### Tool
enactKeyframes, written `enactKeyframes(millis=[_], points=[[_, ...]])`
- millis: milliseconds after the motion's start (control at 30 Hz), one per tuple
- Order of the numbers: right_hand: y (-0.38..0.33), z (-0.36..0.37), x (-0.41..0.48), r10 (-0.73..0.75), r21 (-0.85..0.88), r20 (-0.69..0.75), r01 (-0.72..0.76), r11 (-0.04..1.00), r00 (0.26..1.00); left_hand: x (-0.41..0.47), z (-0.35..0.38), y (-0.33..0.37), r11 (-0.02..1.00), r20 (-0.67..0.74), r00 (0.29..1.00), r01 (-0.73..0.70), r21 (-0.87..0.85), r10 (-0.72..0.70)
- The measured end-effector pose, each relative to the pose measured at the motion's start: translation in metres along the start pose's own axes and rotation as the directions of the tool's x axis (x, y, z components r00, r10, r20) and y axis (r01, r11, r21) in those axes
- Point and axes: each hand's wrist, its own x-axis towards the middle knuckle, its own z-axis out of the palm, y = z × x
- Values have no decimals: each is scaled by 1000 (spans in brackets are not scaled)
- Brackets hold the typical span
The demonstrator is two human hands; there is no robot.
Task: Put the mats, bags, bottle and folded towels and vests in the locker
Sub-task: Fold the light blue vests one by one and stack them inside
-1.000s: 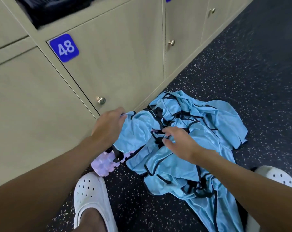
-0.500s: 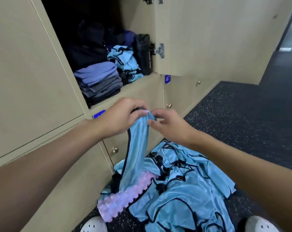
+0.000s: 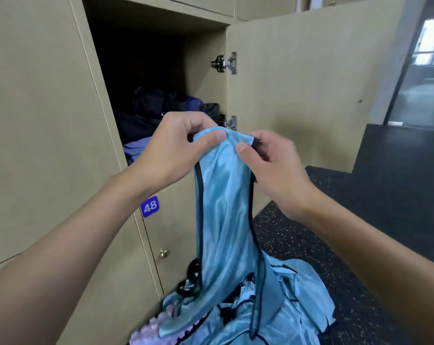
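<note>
A light blue vest (image 3: 225, 210) with black trim hangs from both hands in front of the open locker (image 3: 161, 78). My left hand (image 3: 176, 148) pinches its top edge on the left, and my right hand (image 3: 273, 165) pinches the same edge on the right. The vest's lower end trails into a pile of several more blue vests (image 3: 280, 312) on the floor. A pale purple bumpy mat (image 3: 151, 332) lies under the pile's left side. Inside the locker I see dark bags (image 3: 148, 108) and a folded purple towel (image 3: 136, 148).
The locker door (image 3: 310, 83) stands open to the right with two metal hinges (image 3: 228, 63). Below is closed locker 48 (image 3: 150, 206) with a brass knob (image 3: 163, 252). Dark speckled floor (image 3: 360, 282) stretches to the right; a glass wall (image 3: 425, 70) stands far right.
Both hands lifted one vest off the floor pile up to locker height. My view rose from the floor to the open locker.
</note>
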Motion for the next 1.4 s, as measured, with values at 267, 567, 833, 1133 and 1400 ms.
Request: enactKeyframes(millis=[267, 567, 833, 1133, 1400], points=[[14, -6, -11, 40, -18, 88, -38, 999, 995, -14, 29, -4, 992, 87, 988, 128, -9, -126], [36, -5, -20, 135, -69, 142, -126, 990, 981, -19, 47, -18, 995, 103, 990, 94, -28, -91], [44, -4, -42, 197, -107, 200, -178, 978, 960, -20, 42, -19, 980, -134, 972, 188, -65, -195], [39, 2, -46, 192, -119, 293, -163, 979, 937, -31, 26, -12, 959, 86, 957, 269, 86, -276], [47, -4, -47, 258, -345, 434, -105, 933, 863, -32, -6, -37, 936, -100, 979, 198, 290, -176]])
